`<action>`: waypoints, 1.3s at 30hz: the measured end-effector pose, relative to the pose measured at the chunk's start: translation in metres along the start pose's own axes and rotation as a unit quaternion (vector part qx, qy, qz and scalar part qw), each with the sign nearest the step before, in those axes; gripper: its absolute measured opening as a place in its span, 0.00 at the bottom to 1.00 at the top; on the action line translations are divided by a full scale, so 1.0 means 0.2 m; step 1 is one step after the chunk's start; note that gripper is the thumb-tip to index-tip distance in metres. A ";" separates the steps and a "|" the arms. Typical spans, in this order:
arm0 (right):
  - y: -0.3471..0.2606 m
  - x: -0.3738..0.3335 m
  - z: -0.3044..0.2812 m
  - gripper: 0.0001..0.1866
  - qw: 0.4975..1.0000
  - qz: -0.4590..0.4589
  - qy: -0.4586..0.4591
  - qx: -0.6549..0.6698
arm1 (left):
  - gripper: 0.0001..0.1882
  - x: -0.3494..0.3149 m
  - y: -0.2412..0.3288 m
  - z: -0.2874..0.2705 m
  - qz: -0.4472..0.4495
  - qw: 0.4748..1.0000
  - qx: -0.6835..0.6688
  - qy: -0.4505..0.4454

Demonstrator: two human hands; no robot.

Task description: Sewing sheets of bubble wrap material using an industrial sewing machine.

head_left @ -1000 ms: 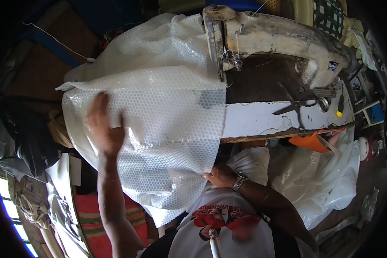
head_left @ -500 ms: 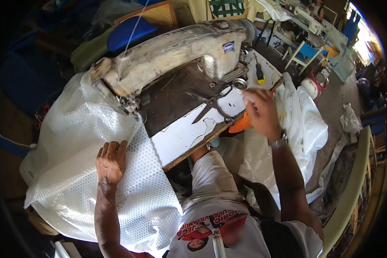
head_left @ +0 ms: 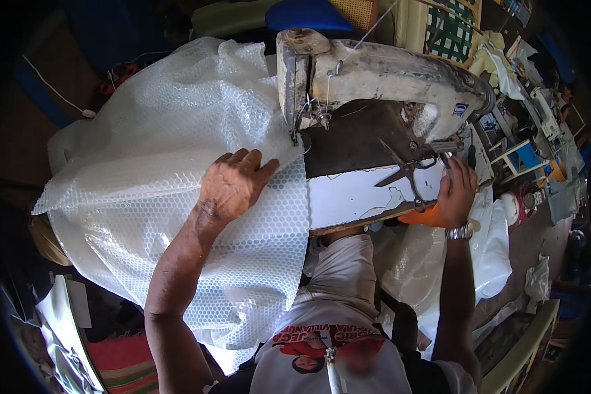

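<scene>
A large sheet of clear bubble wrap (head_left: 243, 253) lies under the head of a worn, beige sewing machine (head_left: 394, 72), its straight edge by the needle. My left hand (head_left: 233, 187) presses on the sheet just before the needle, thumb spread from the bent fingers. My right hand (head_left: 458, 197) is at the right end of the white tabletop (head_left: 348, 194). Its bent fingers close over a small round metal dish (head_left: 445, 157), mostly covered by them. Dark scissors (head_left: 400, 174) lie open on the table beside that hand.
An orange piece (head_left: 421, 217) sits under the table's front edge, near white plastic sheeting (head_left: 489, 253). Behind the machine are a blue seat (head_left: 308, 16) and a green-strapped chair frame (head_left: 450, 29). A red striped cloth (head_left: 121, 361) lies at lower left.
My left hand has moved forward and right over the bubble wrap, closer to the needle. My right hand has reached the round metal dish. The view has swung left.
</scene>
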State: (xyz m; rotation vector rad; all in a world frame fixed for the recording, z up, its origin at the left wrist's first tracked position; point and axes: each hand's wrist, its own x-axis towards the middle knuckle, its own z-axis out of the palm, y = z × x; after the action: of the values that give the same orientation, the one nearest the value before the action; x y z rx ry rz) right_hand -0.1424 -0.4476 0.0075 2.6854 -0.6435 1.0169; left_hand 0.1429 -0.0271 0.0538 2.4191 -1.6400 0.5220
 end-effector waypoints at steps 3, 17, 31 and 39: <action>-0.36 0.05 -0.15 0.17 0.975 -0.015 0.010 0.221 | 0.13 0.04 0.01 0.02 0.064 0.998 0.027 0.005; -1.22 0.31 0.13 0.26 0.913 -0.230 -0.221 0.255 | 0.14 -0.02 -0.04 0.08 0.065 0.998 -0.017 0.011; -1.30 -0.20 -0.09 0.33 0.908 -0.239 -0.185 0.288 | 0.17 0.07 -0.05 0.04 0.160 0.987 0.000 -0.002; -1.24 -0.19 -0.03 0.33 0.911 -0.256 -0.156 0.284 | 0.15 0.18 0.06 0.04 0.207 0.974 0.058 -0.076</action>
State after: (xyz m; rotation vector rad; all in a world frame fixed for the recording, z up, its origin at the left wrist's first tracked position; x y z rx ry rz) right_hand -0.0562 -0.2125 -0.0215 3.2710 0.3947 0.7062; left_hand 0.1458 -0.0663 0.0596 2.2418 -2.2614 0.5117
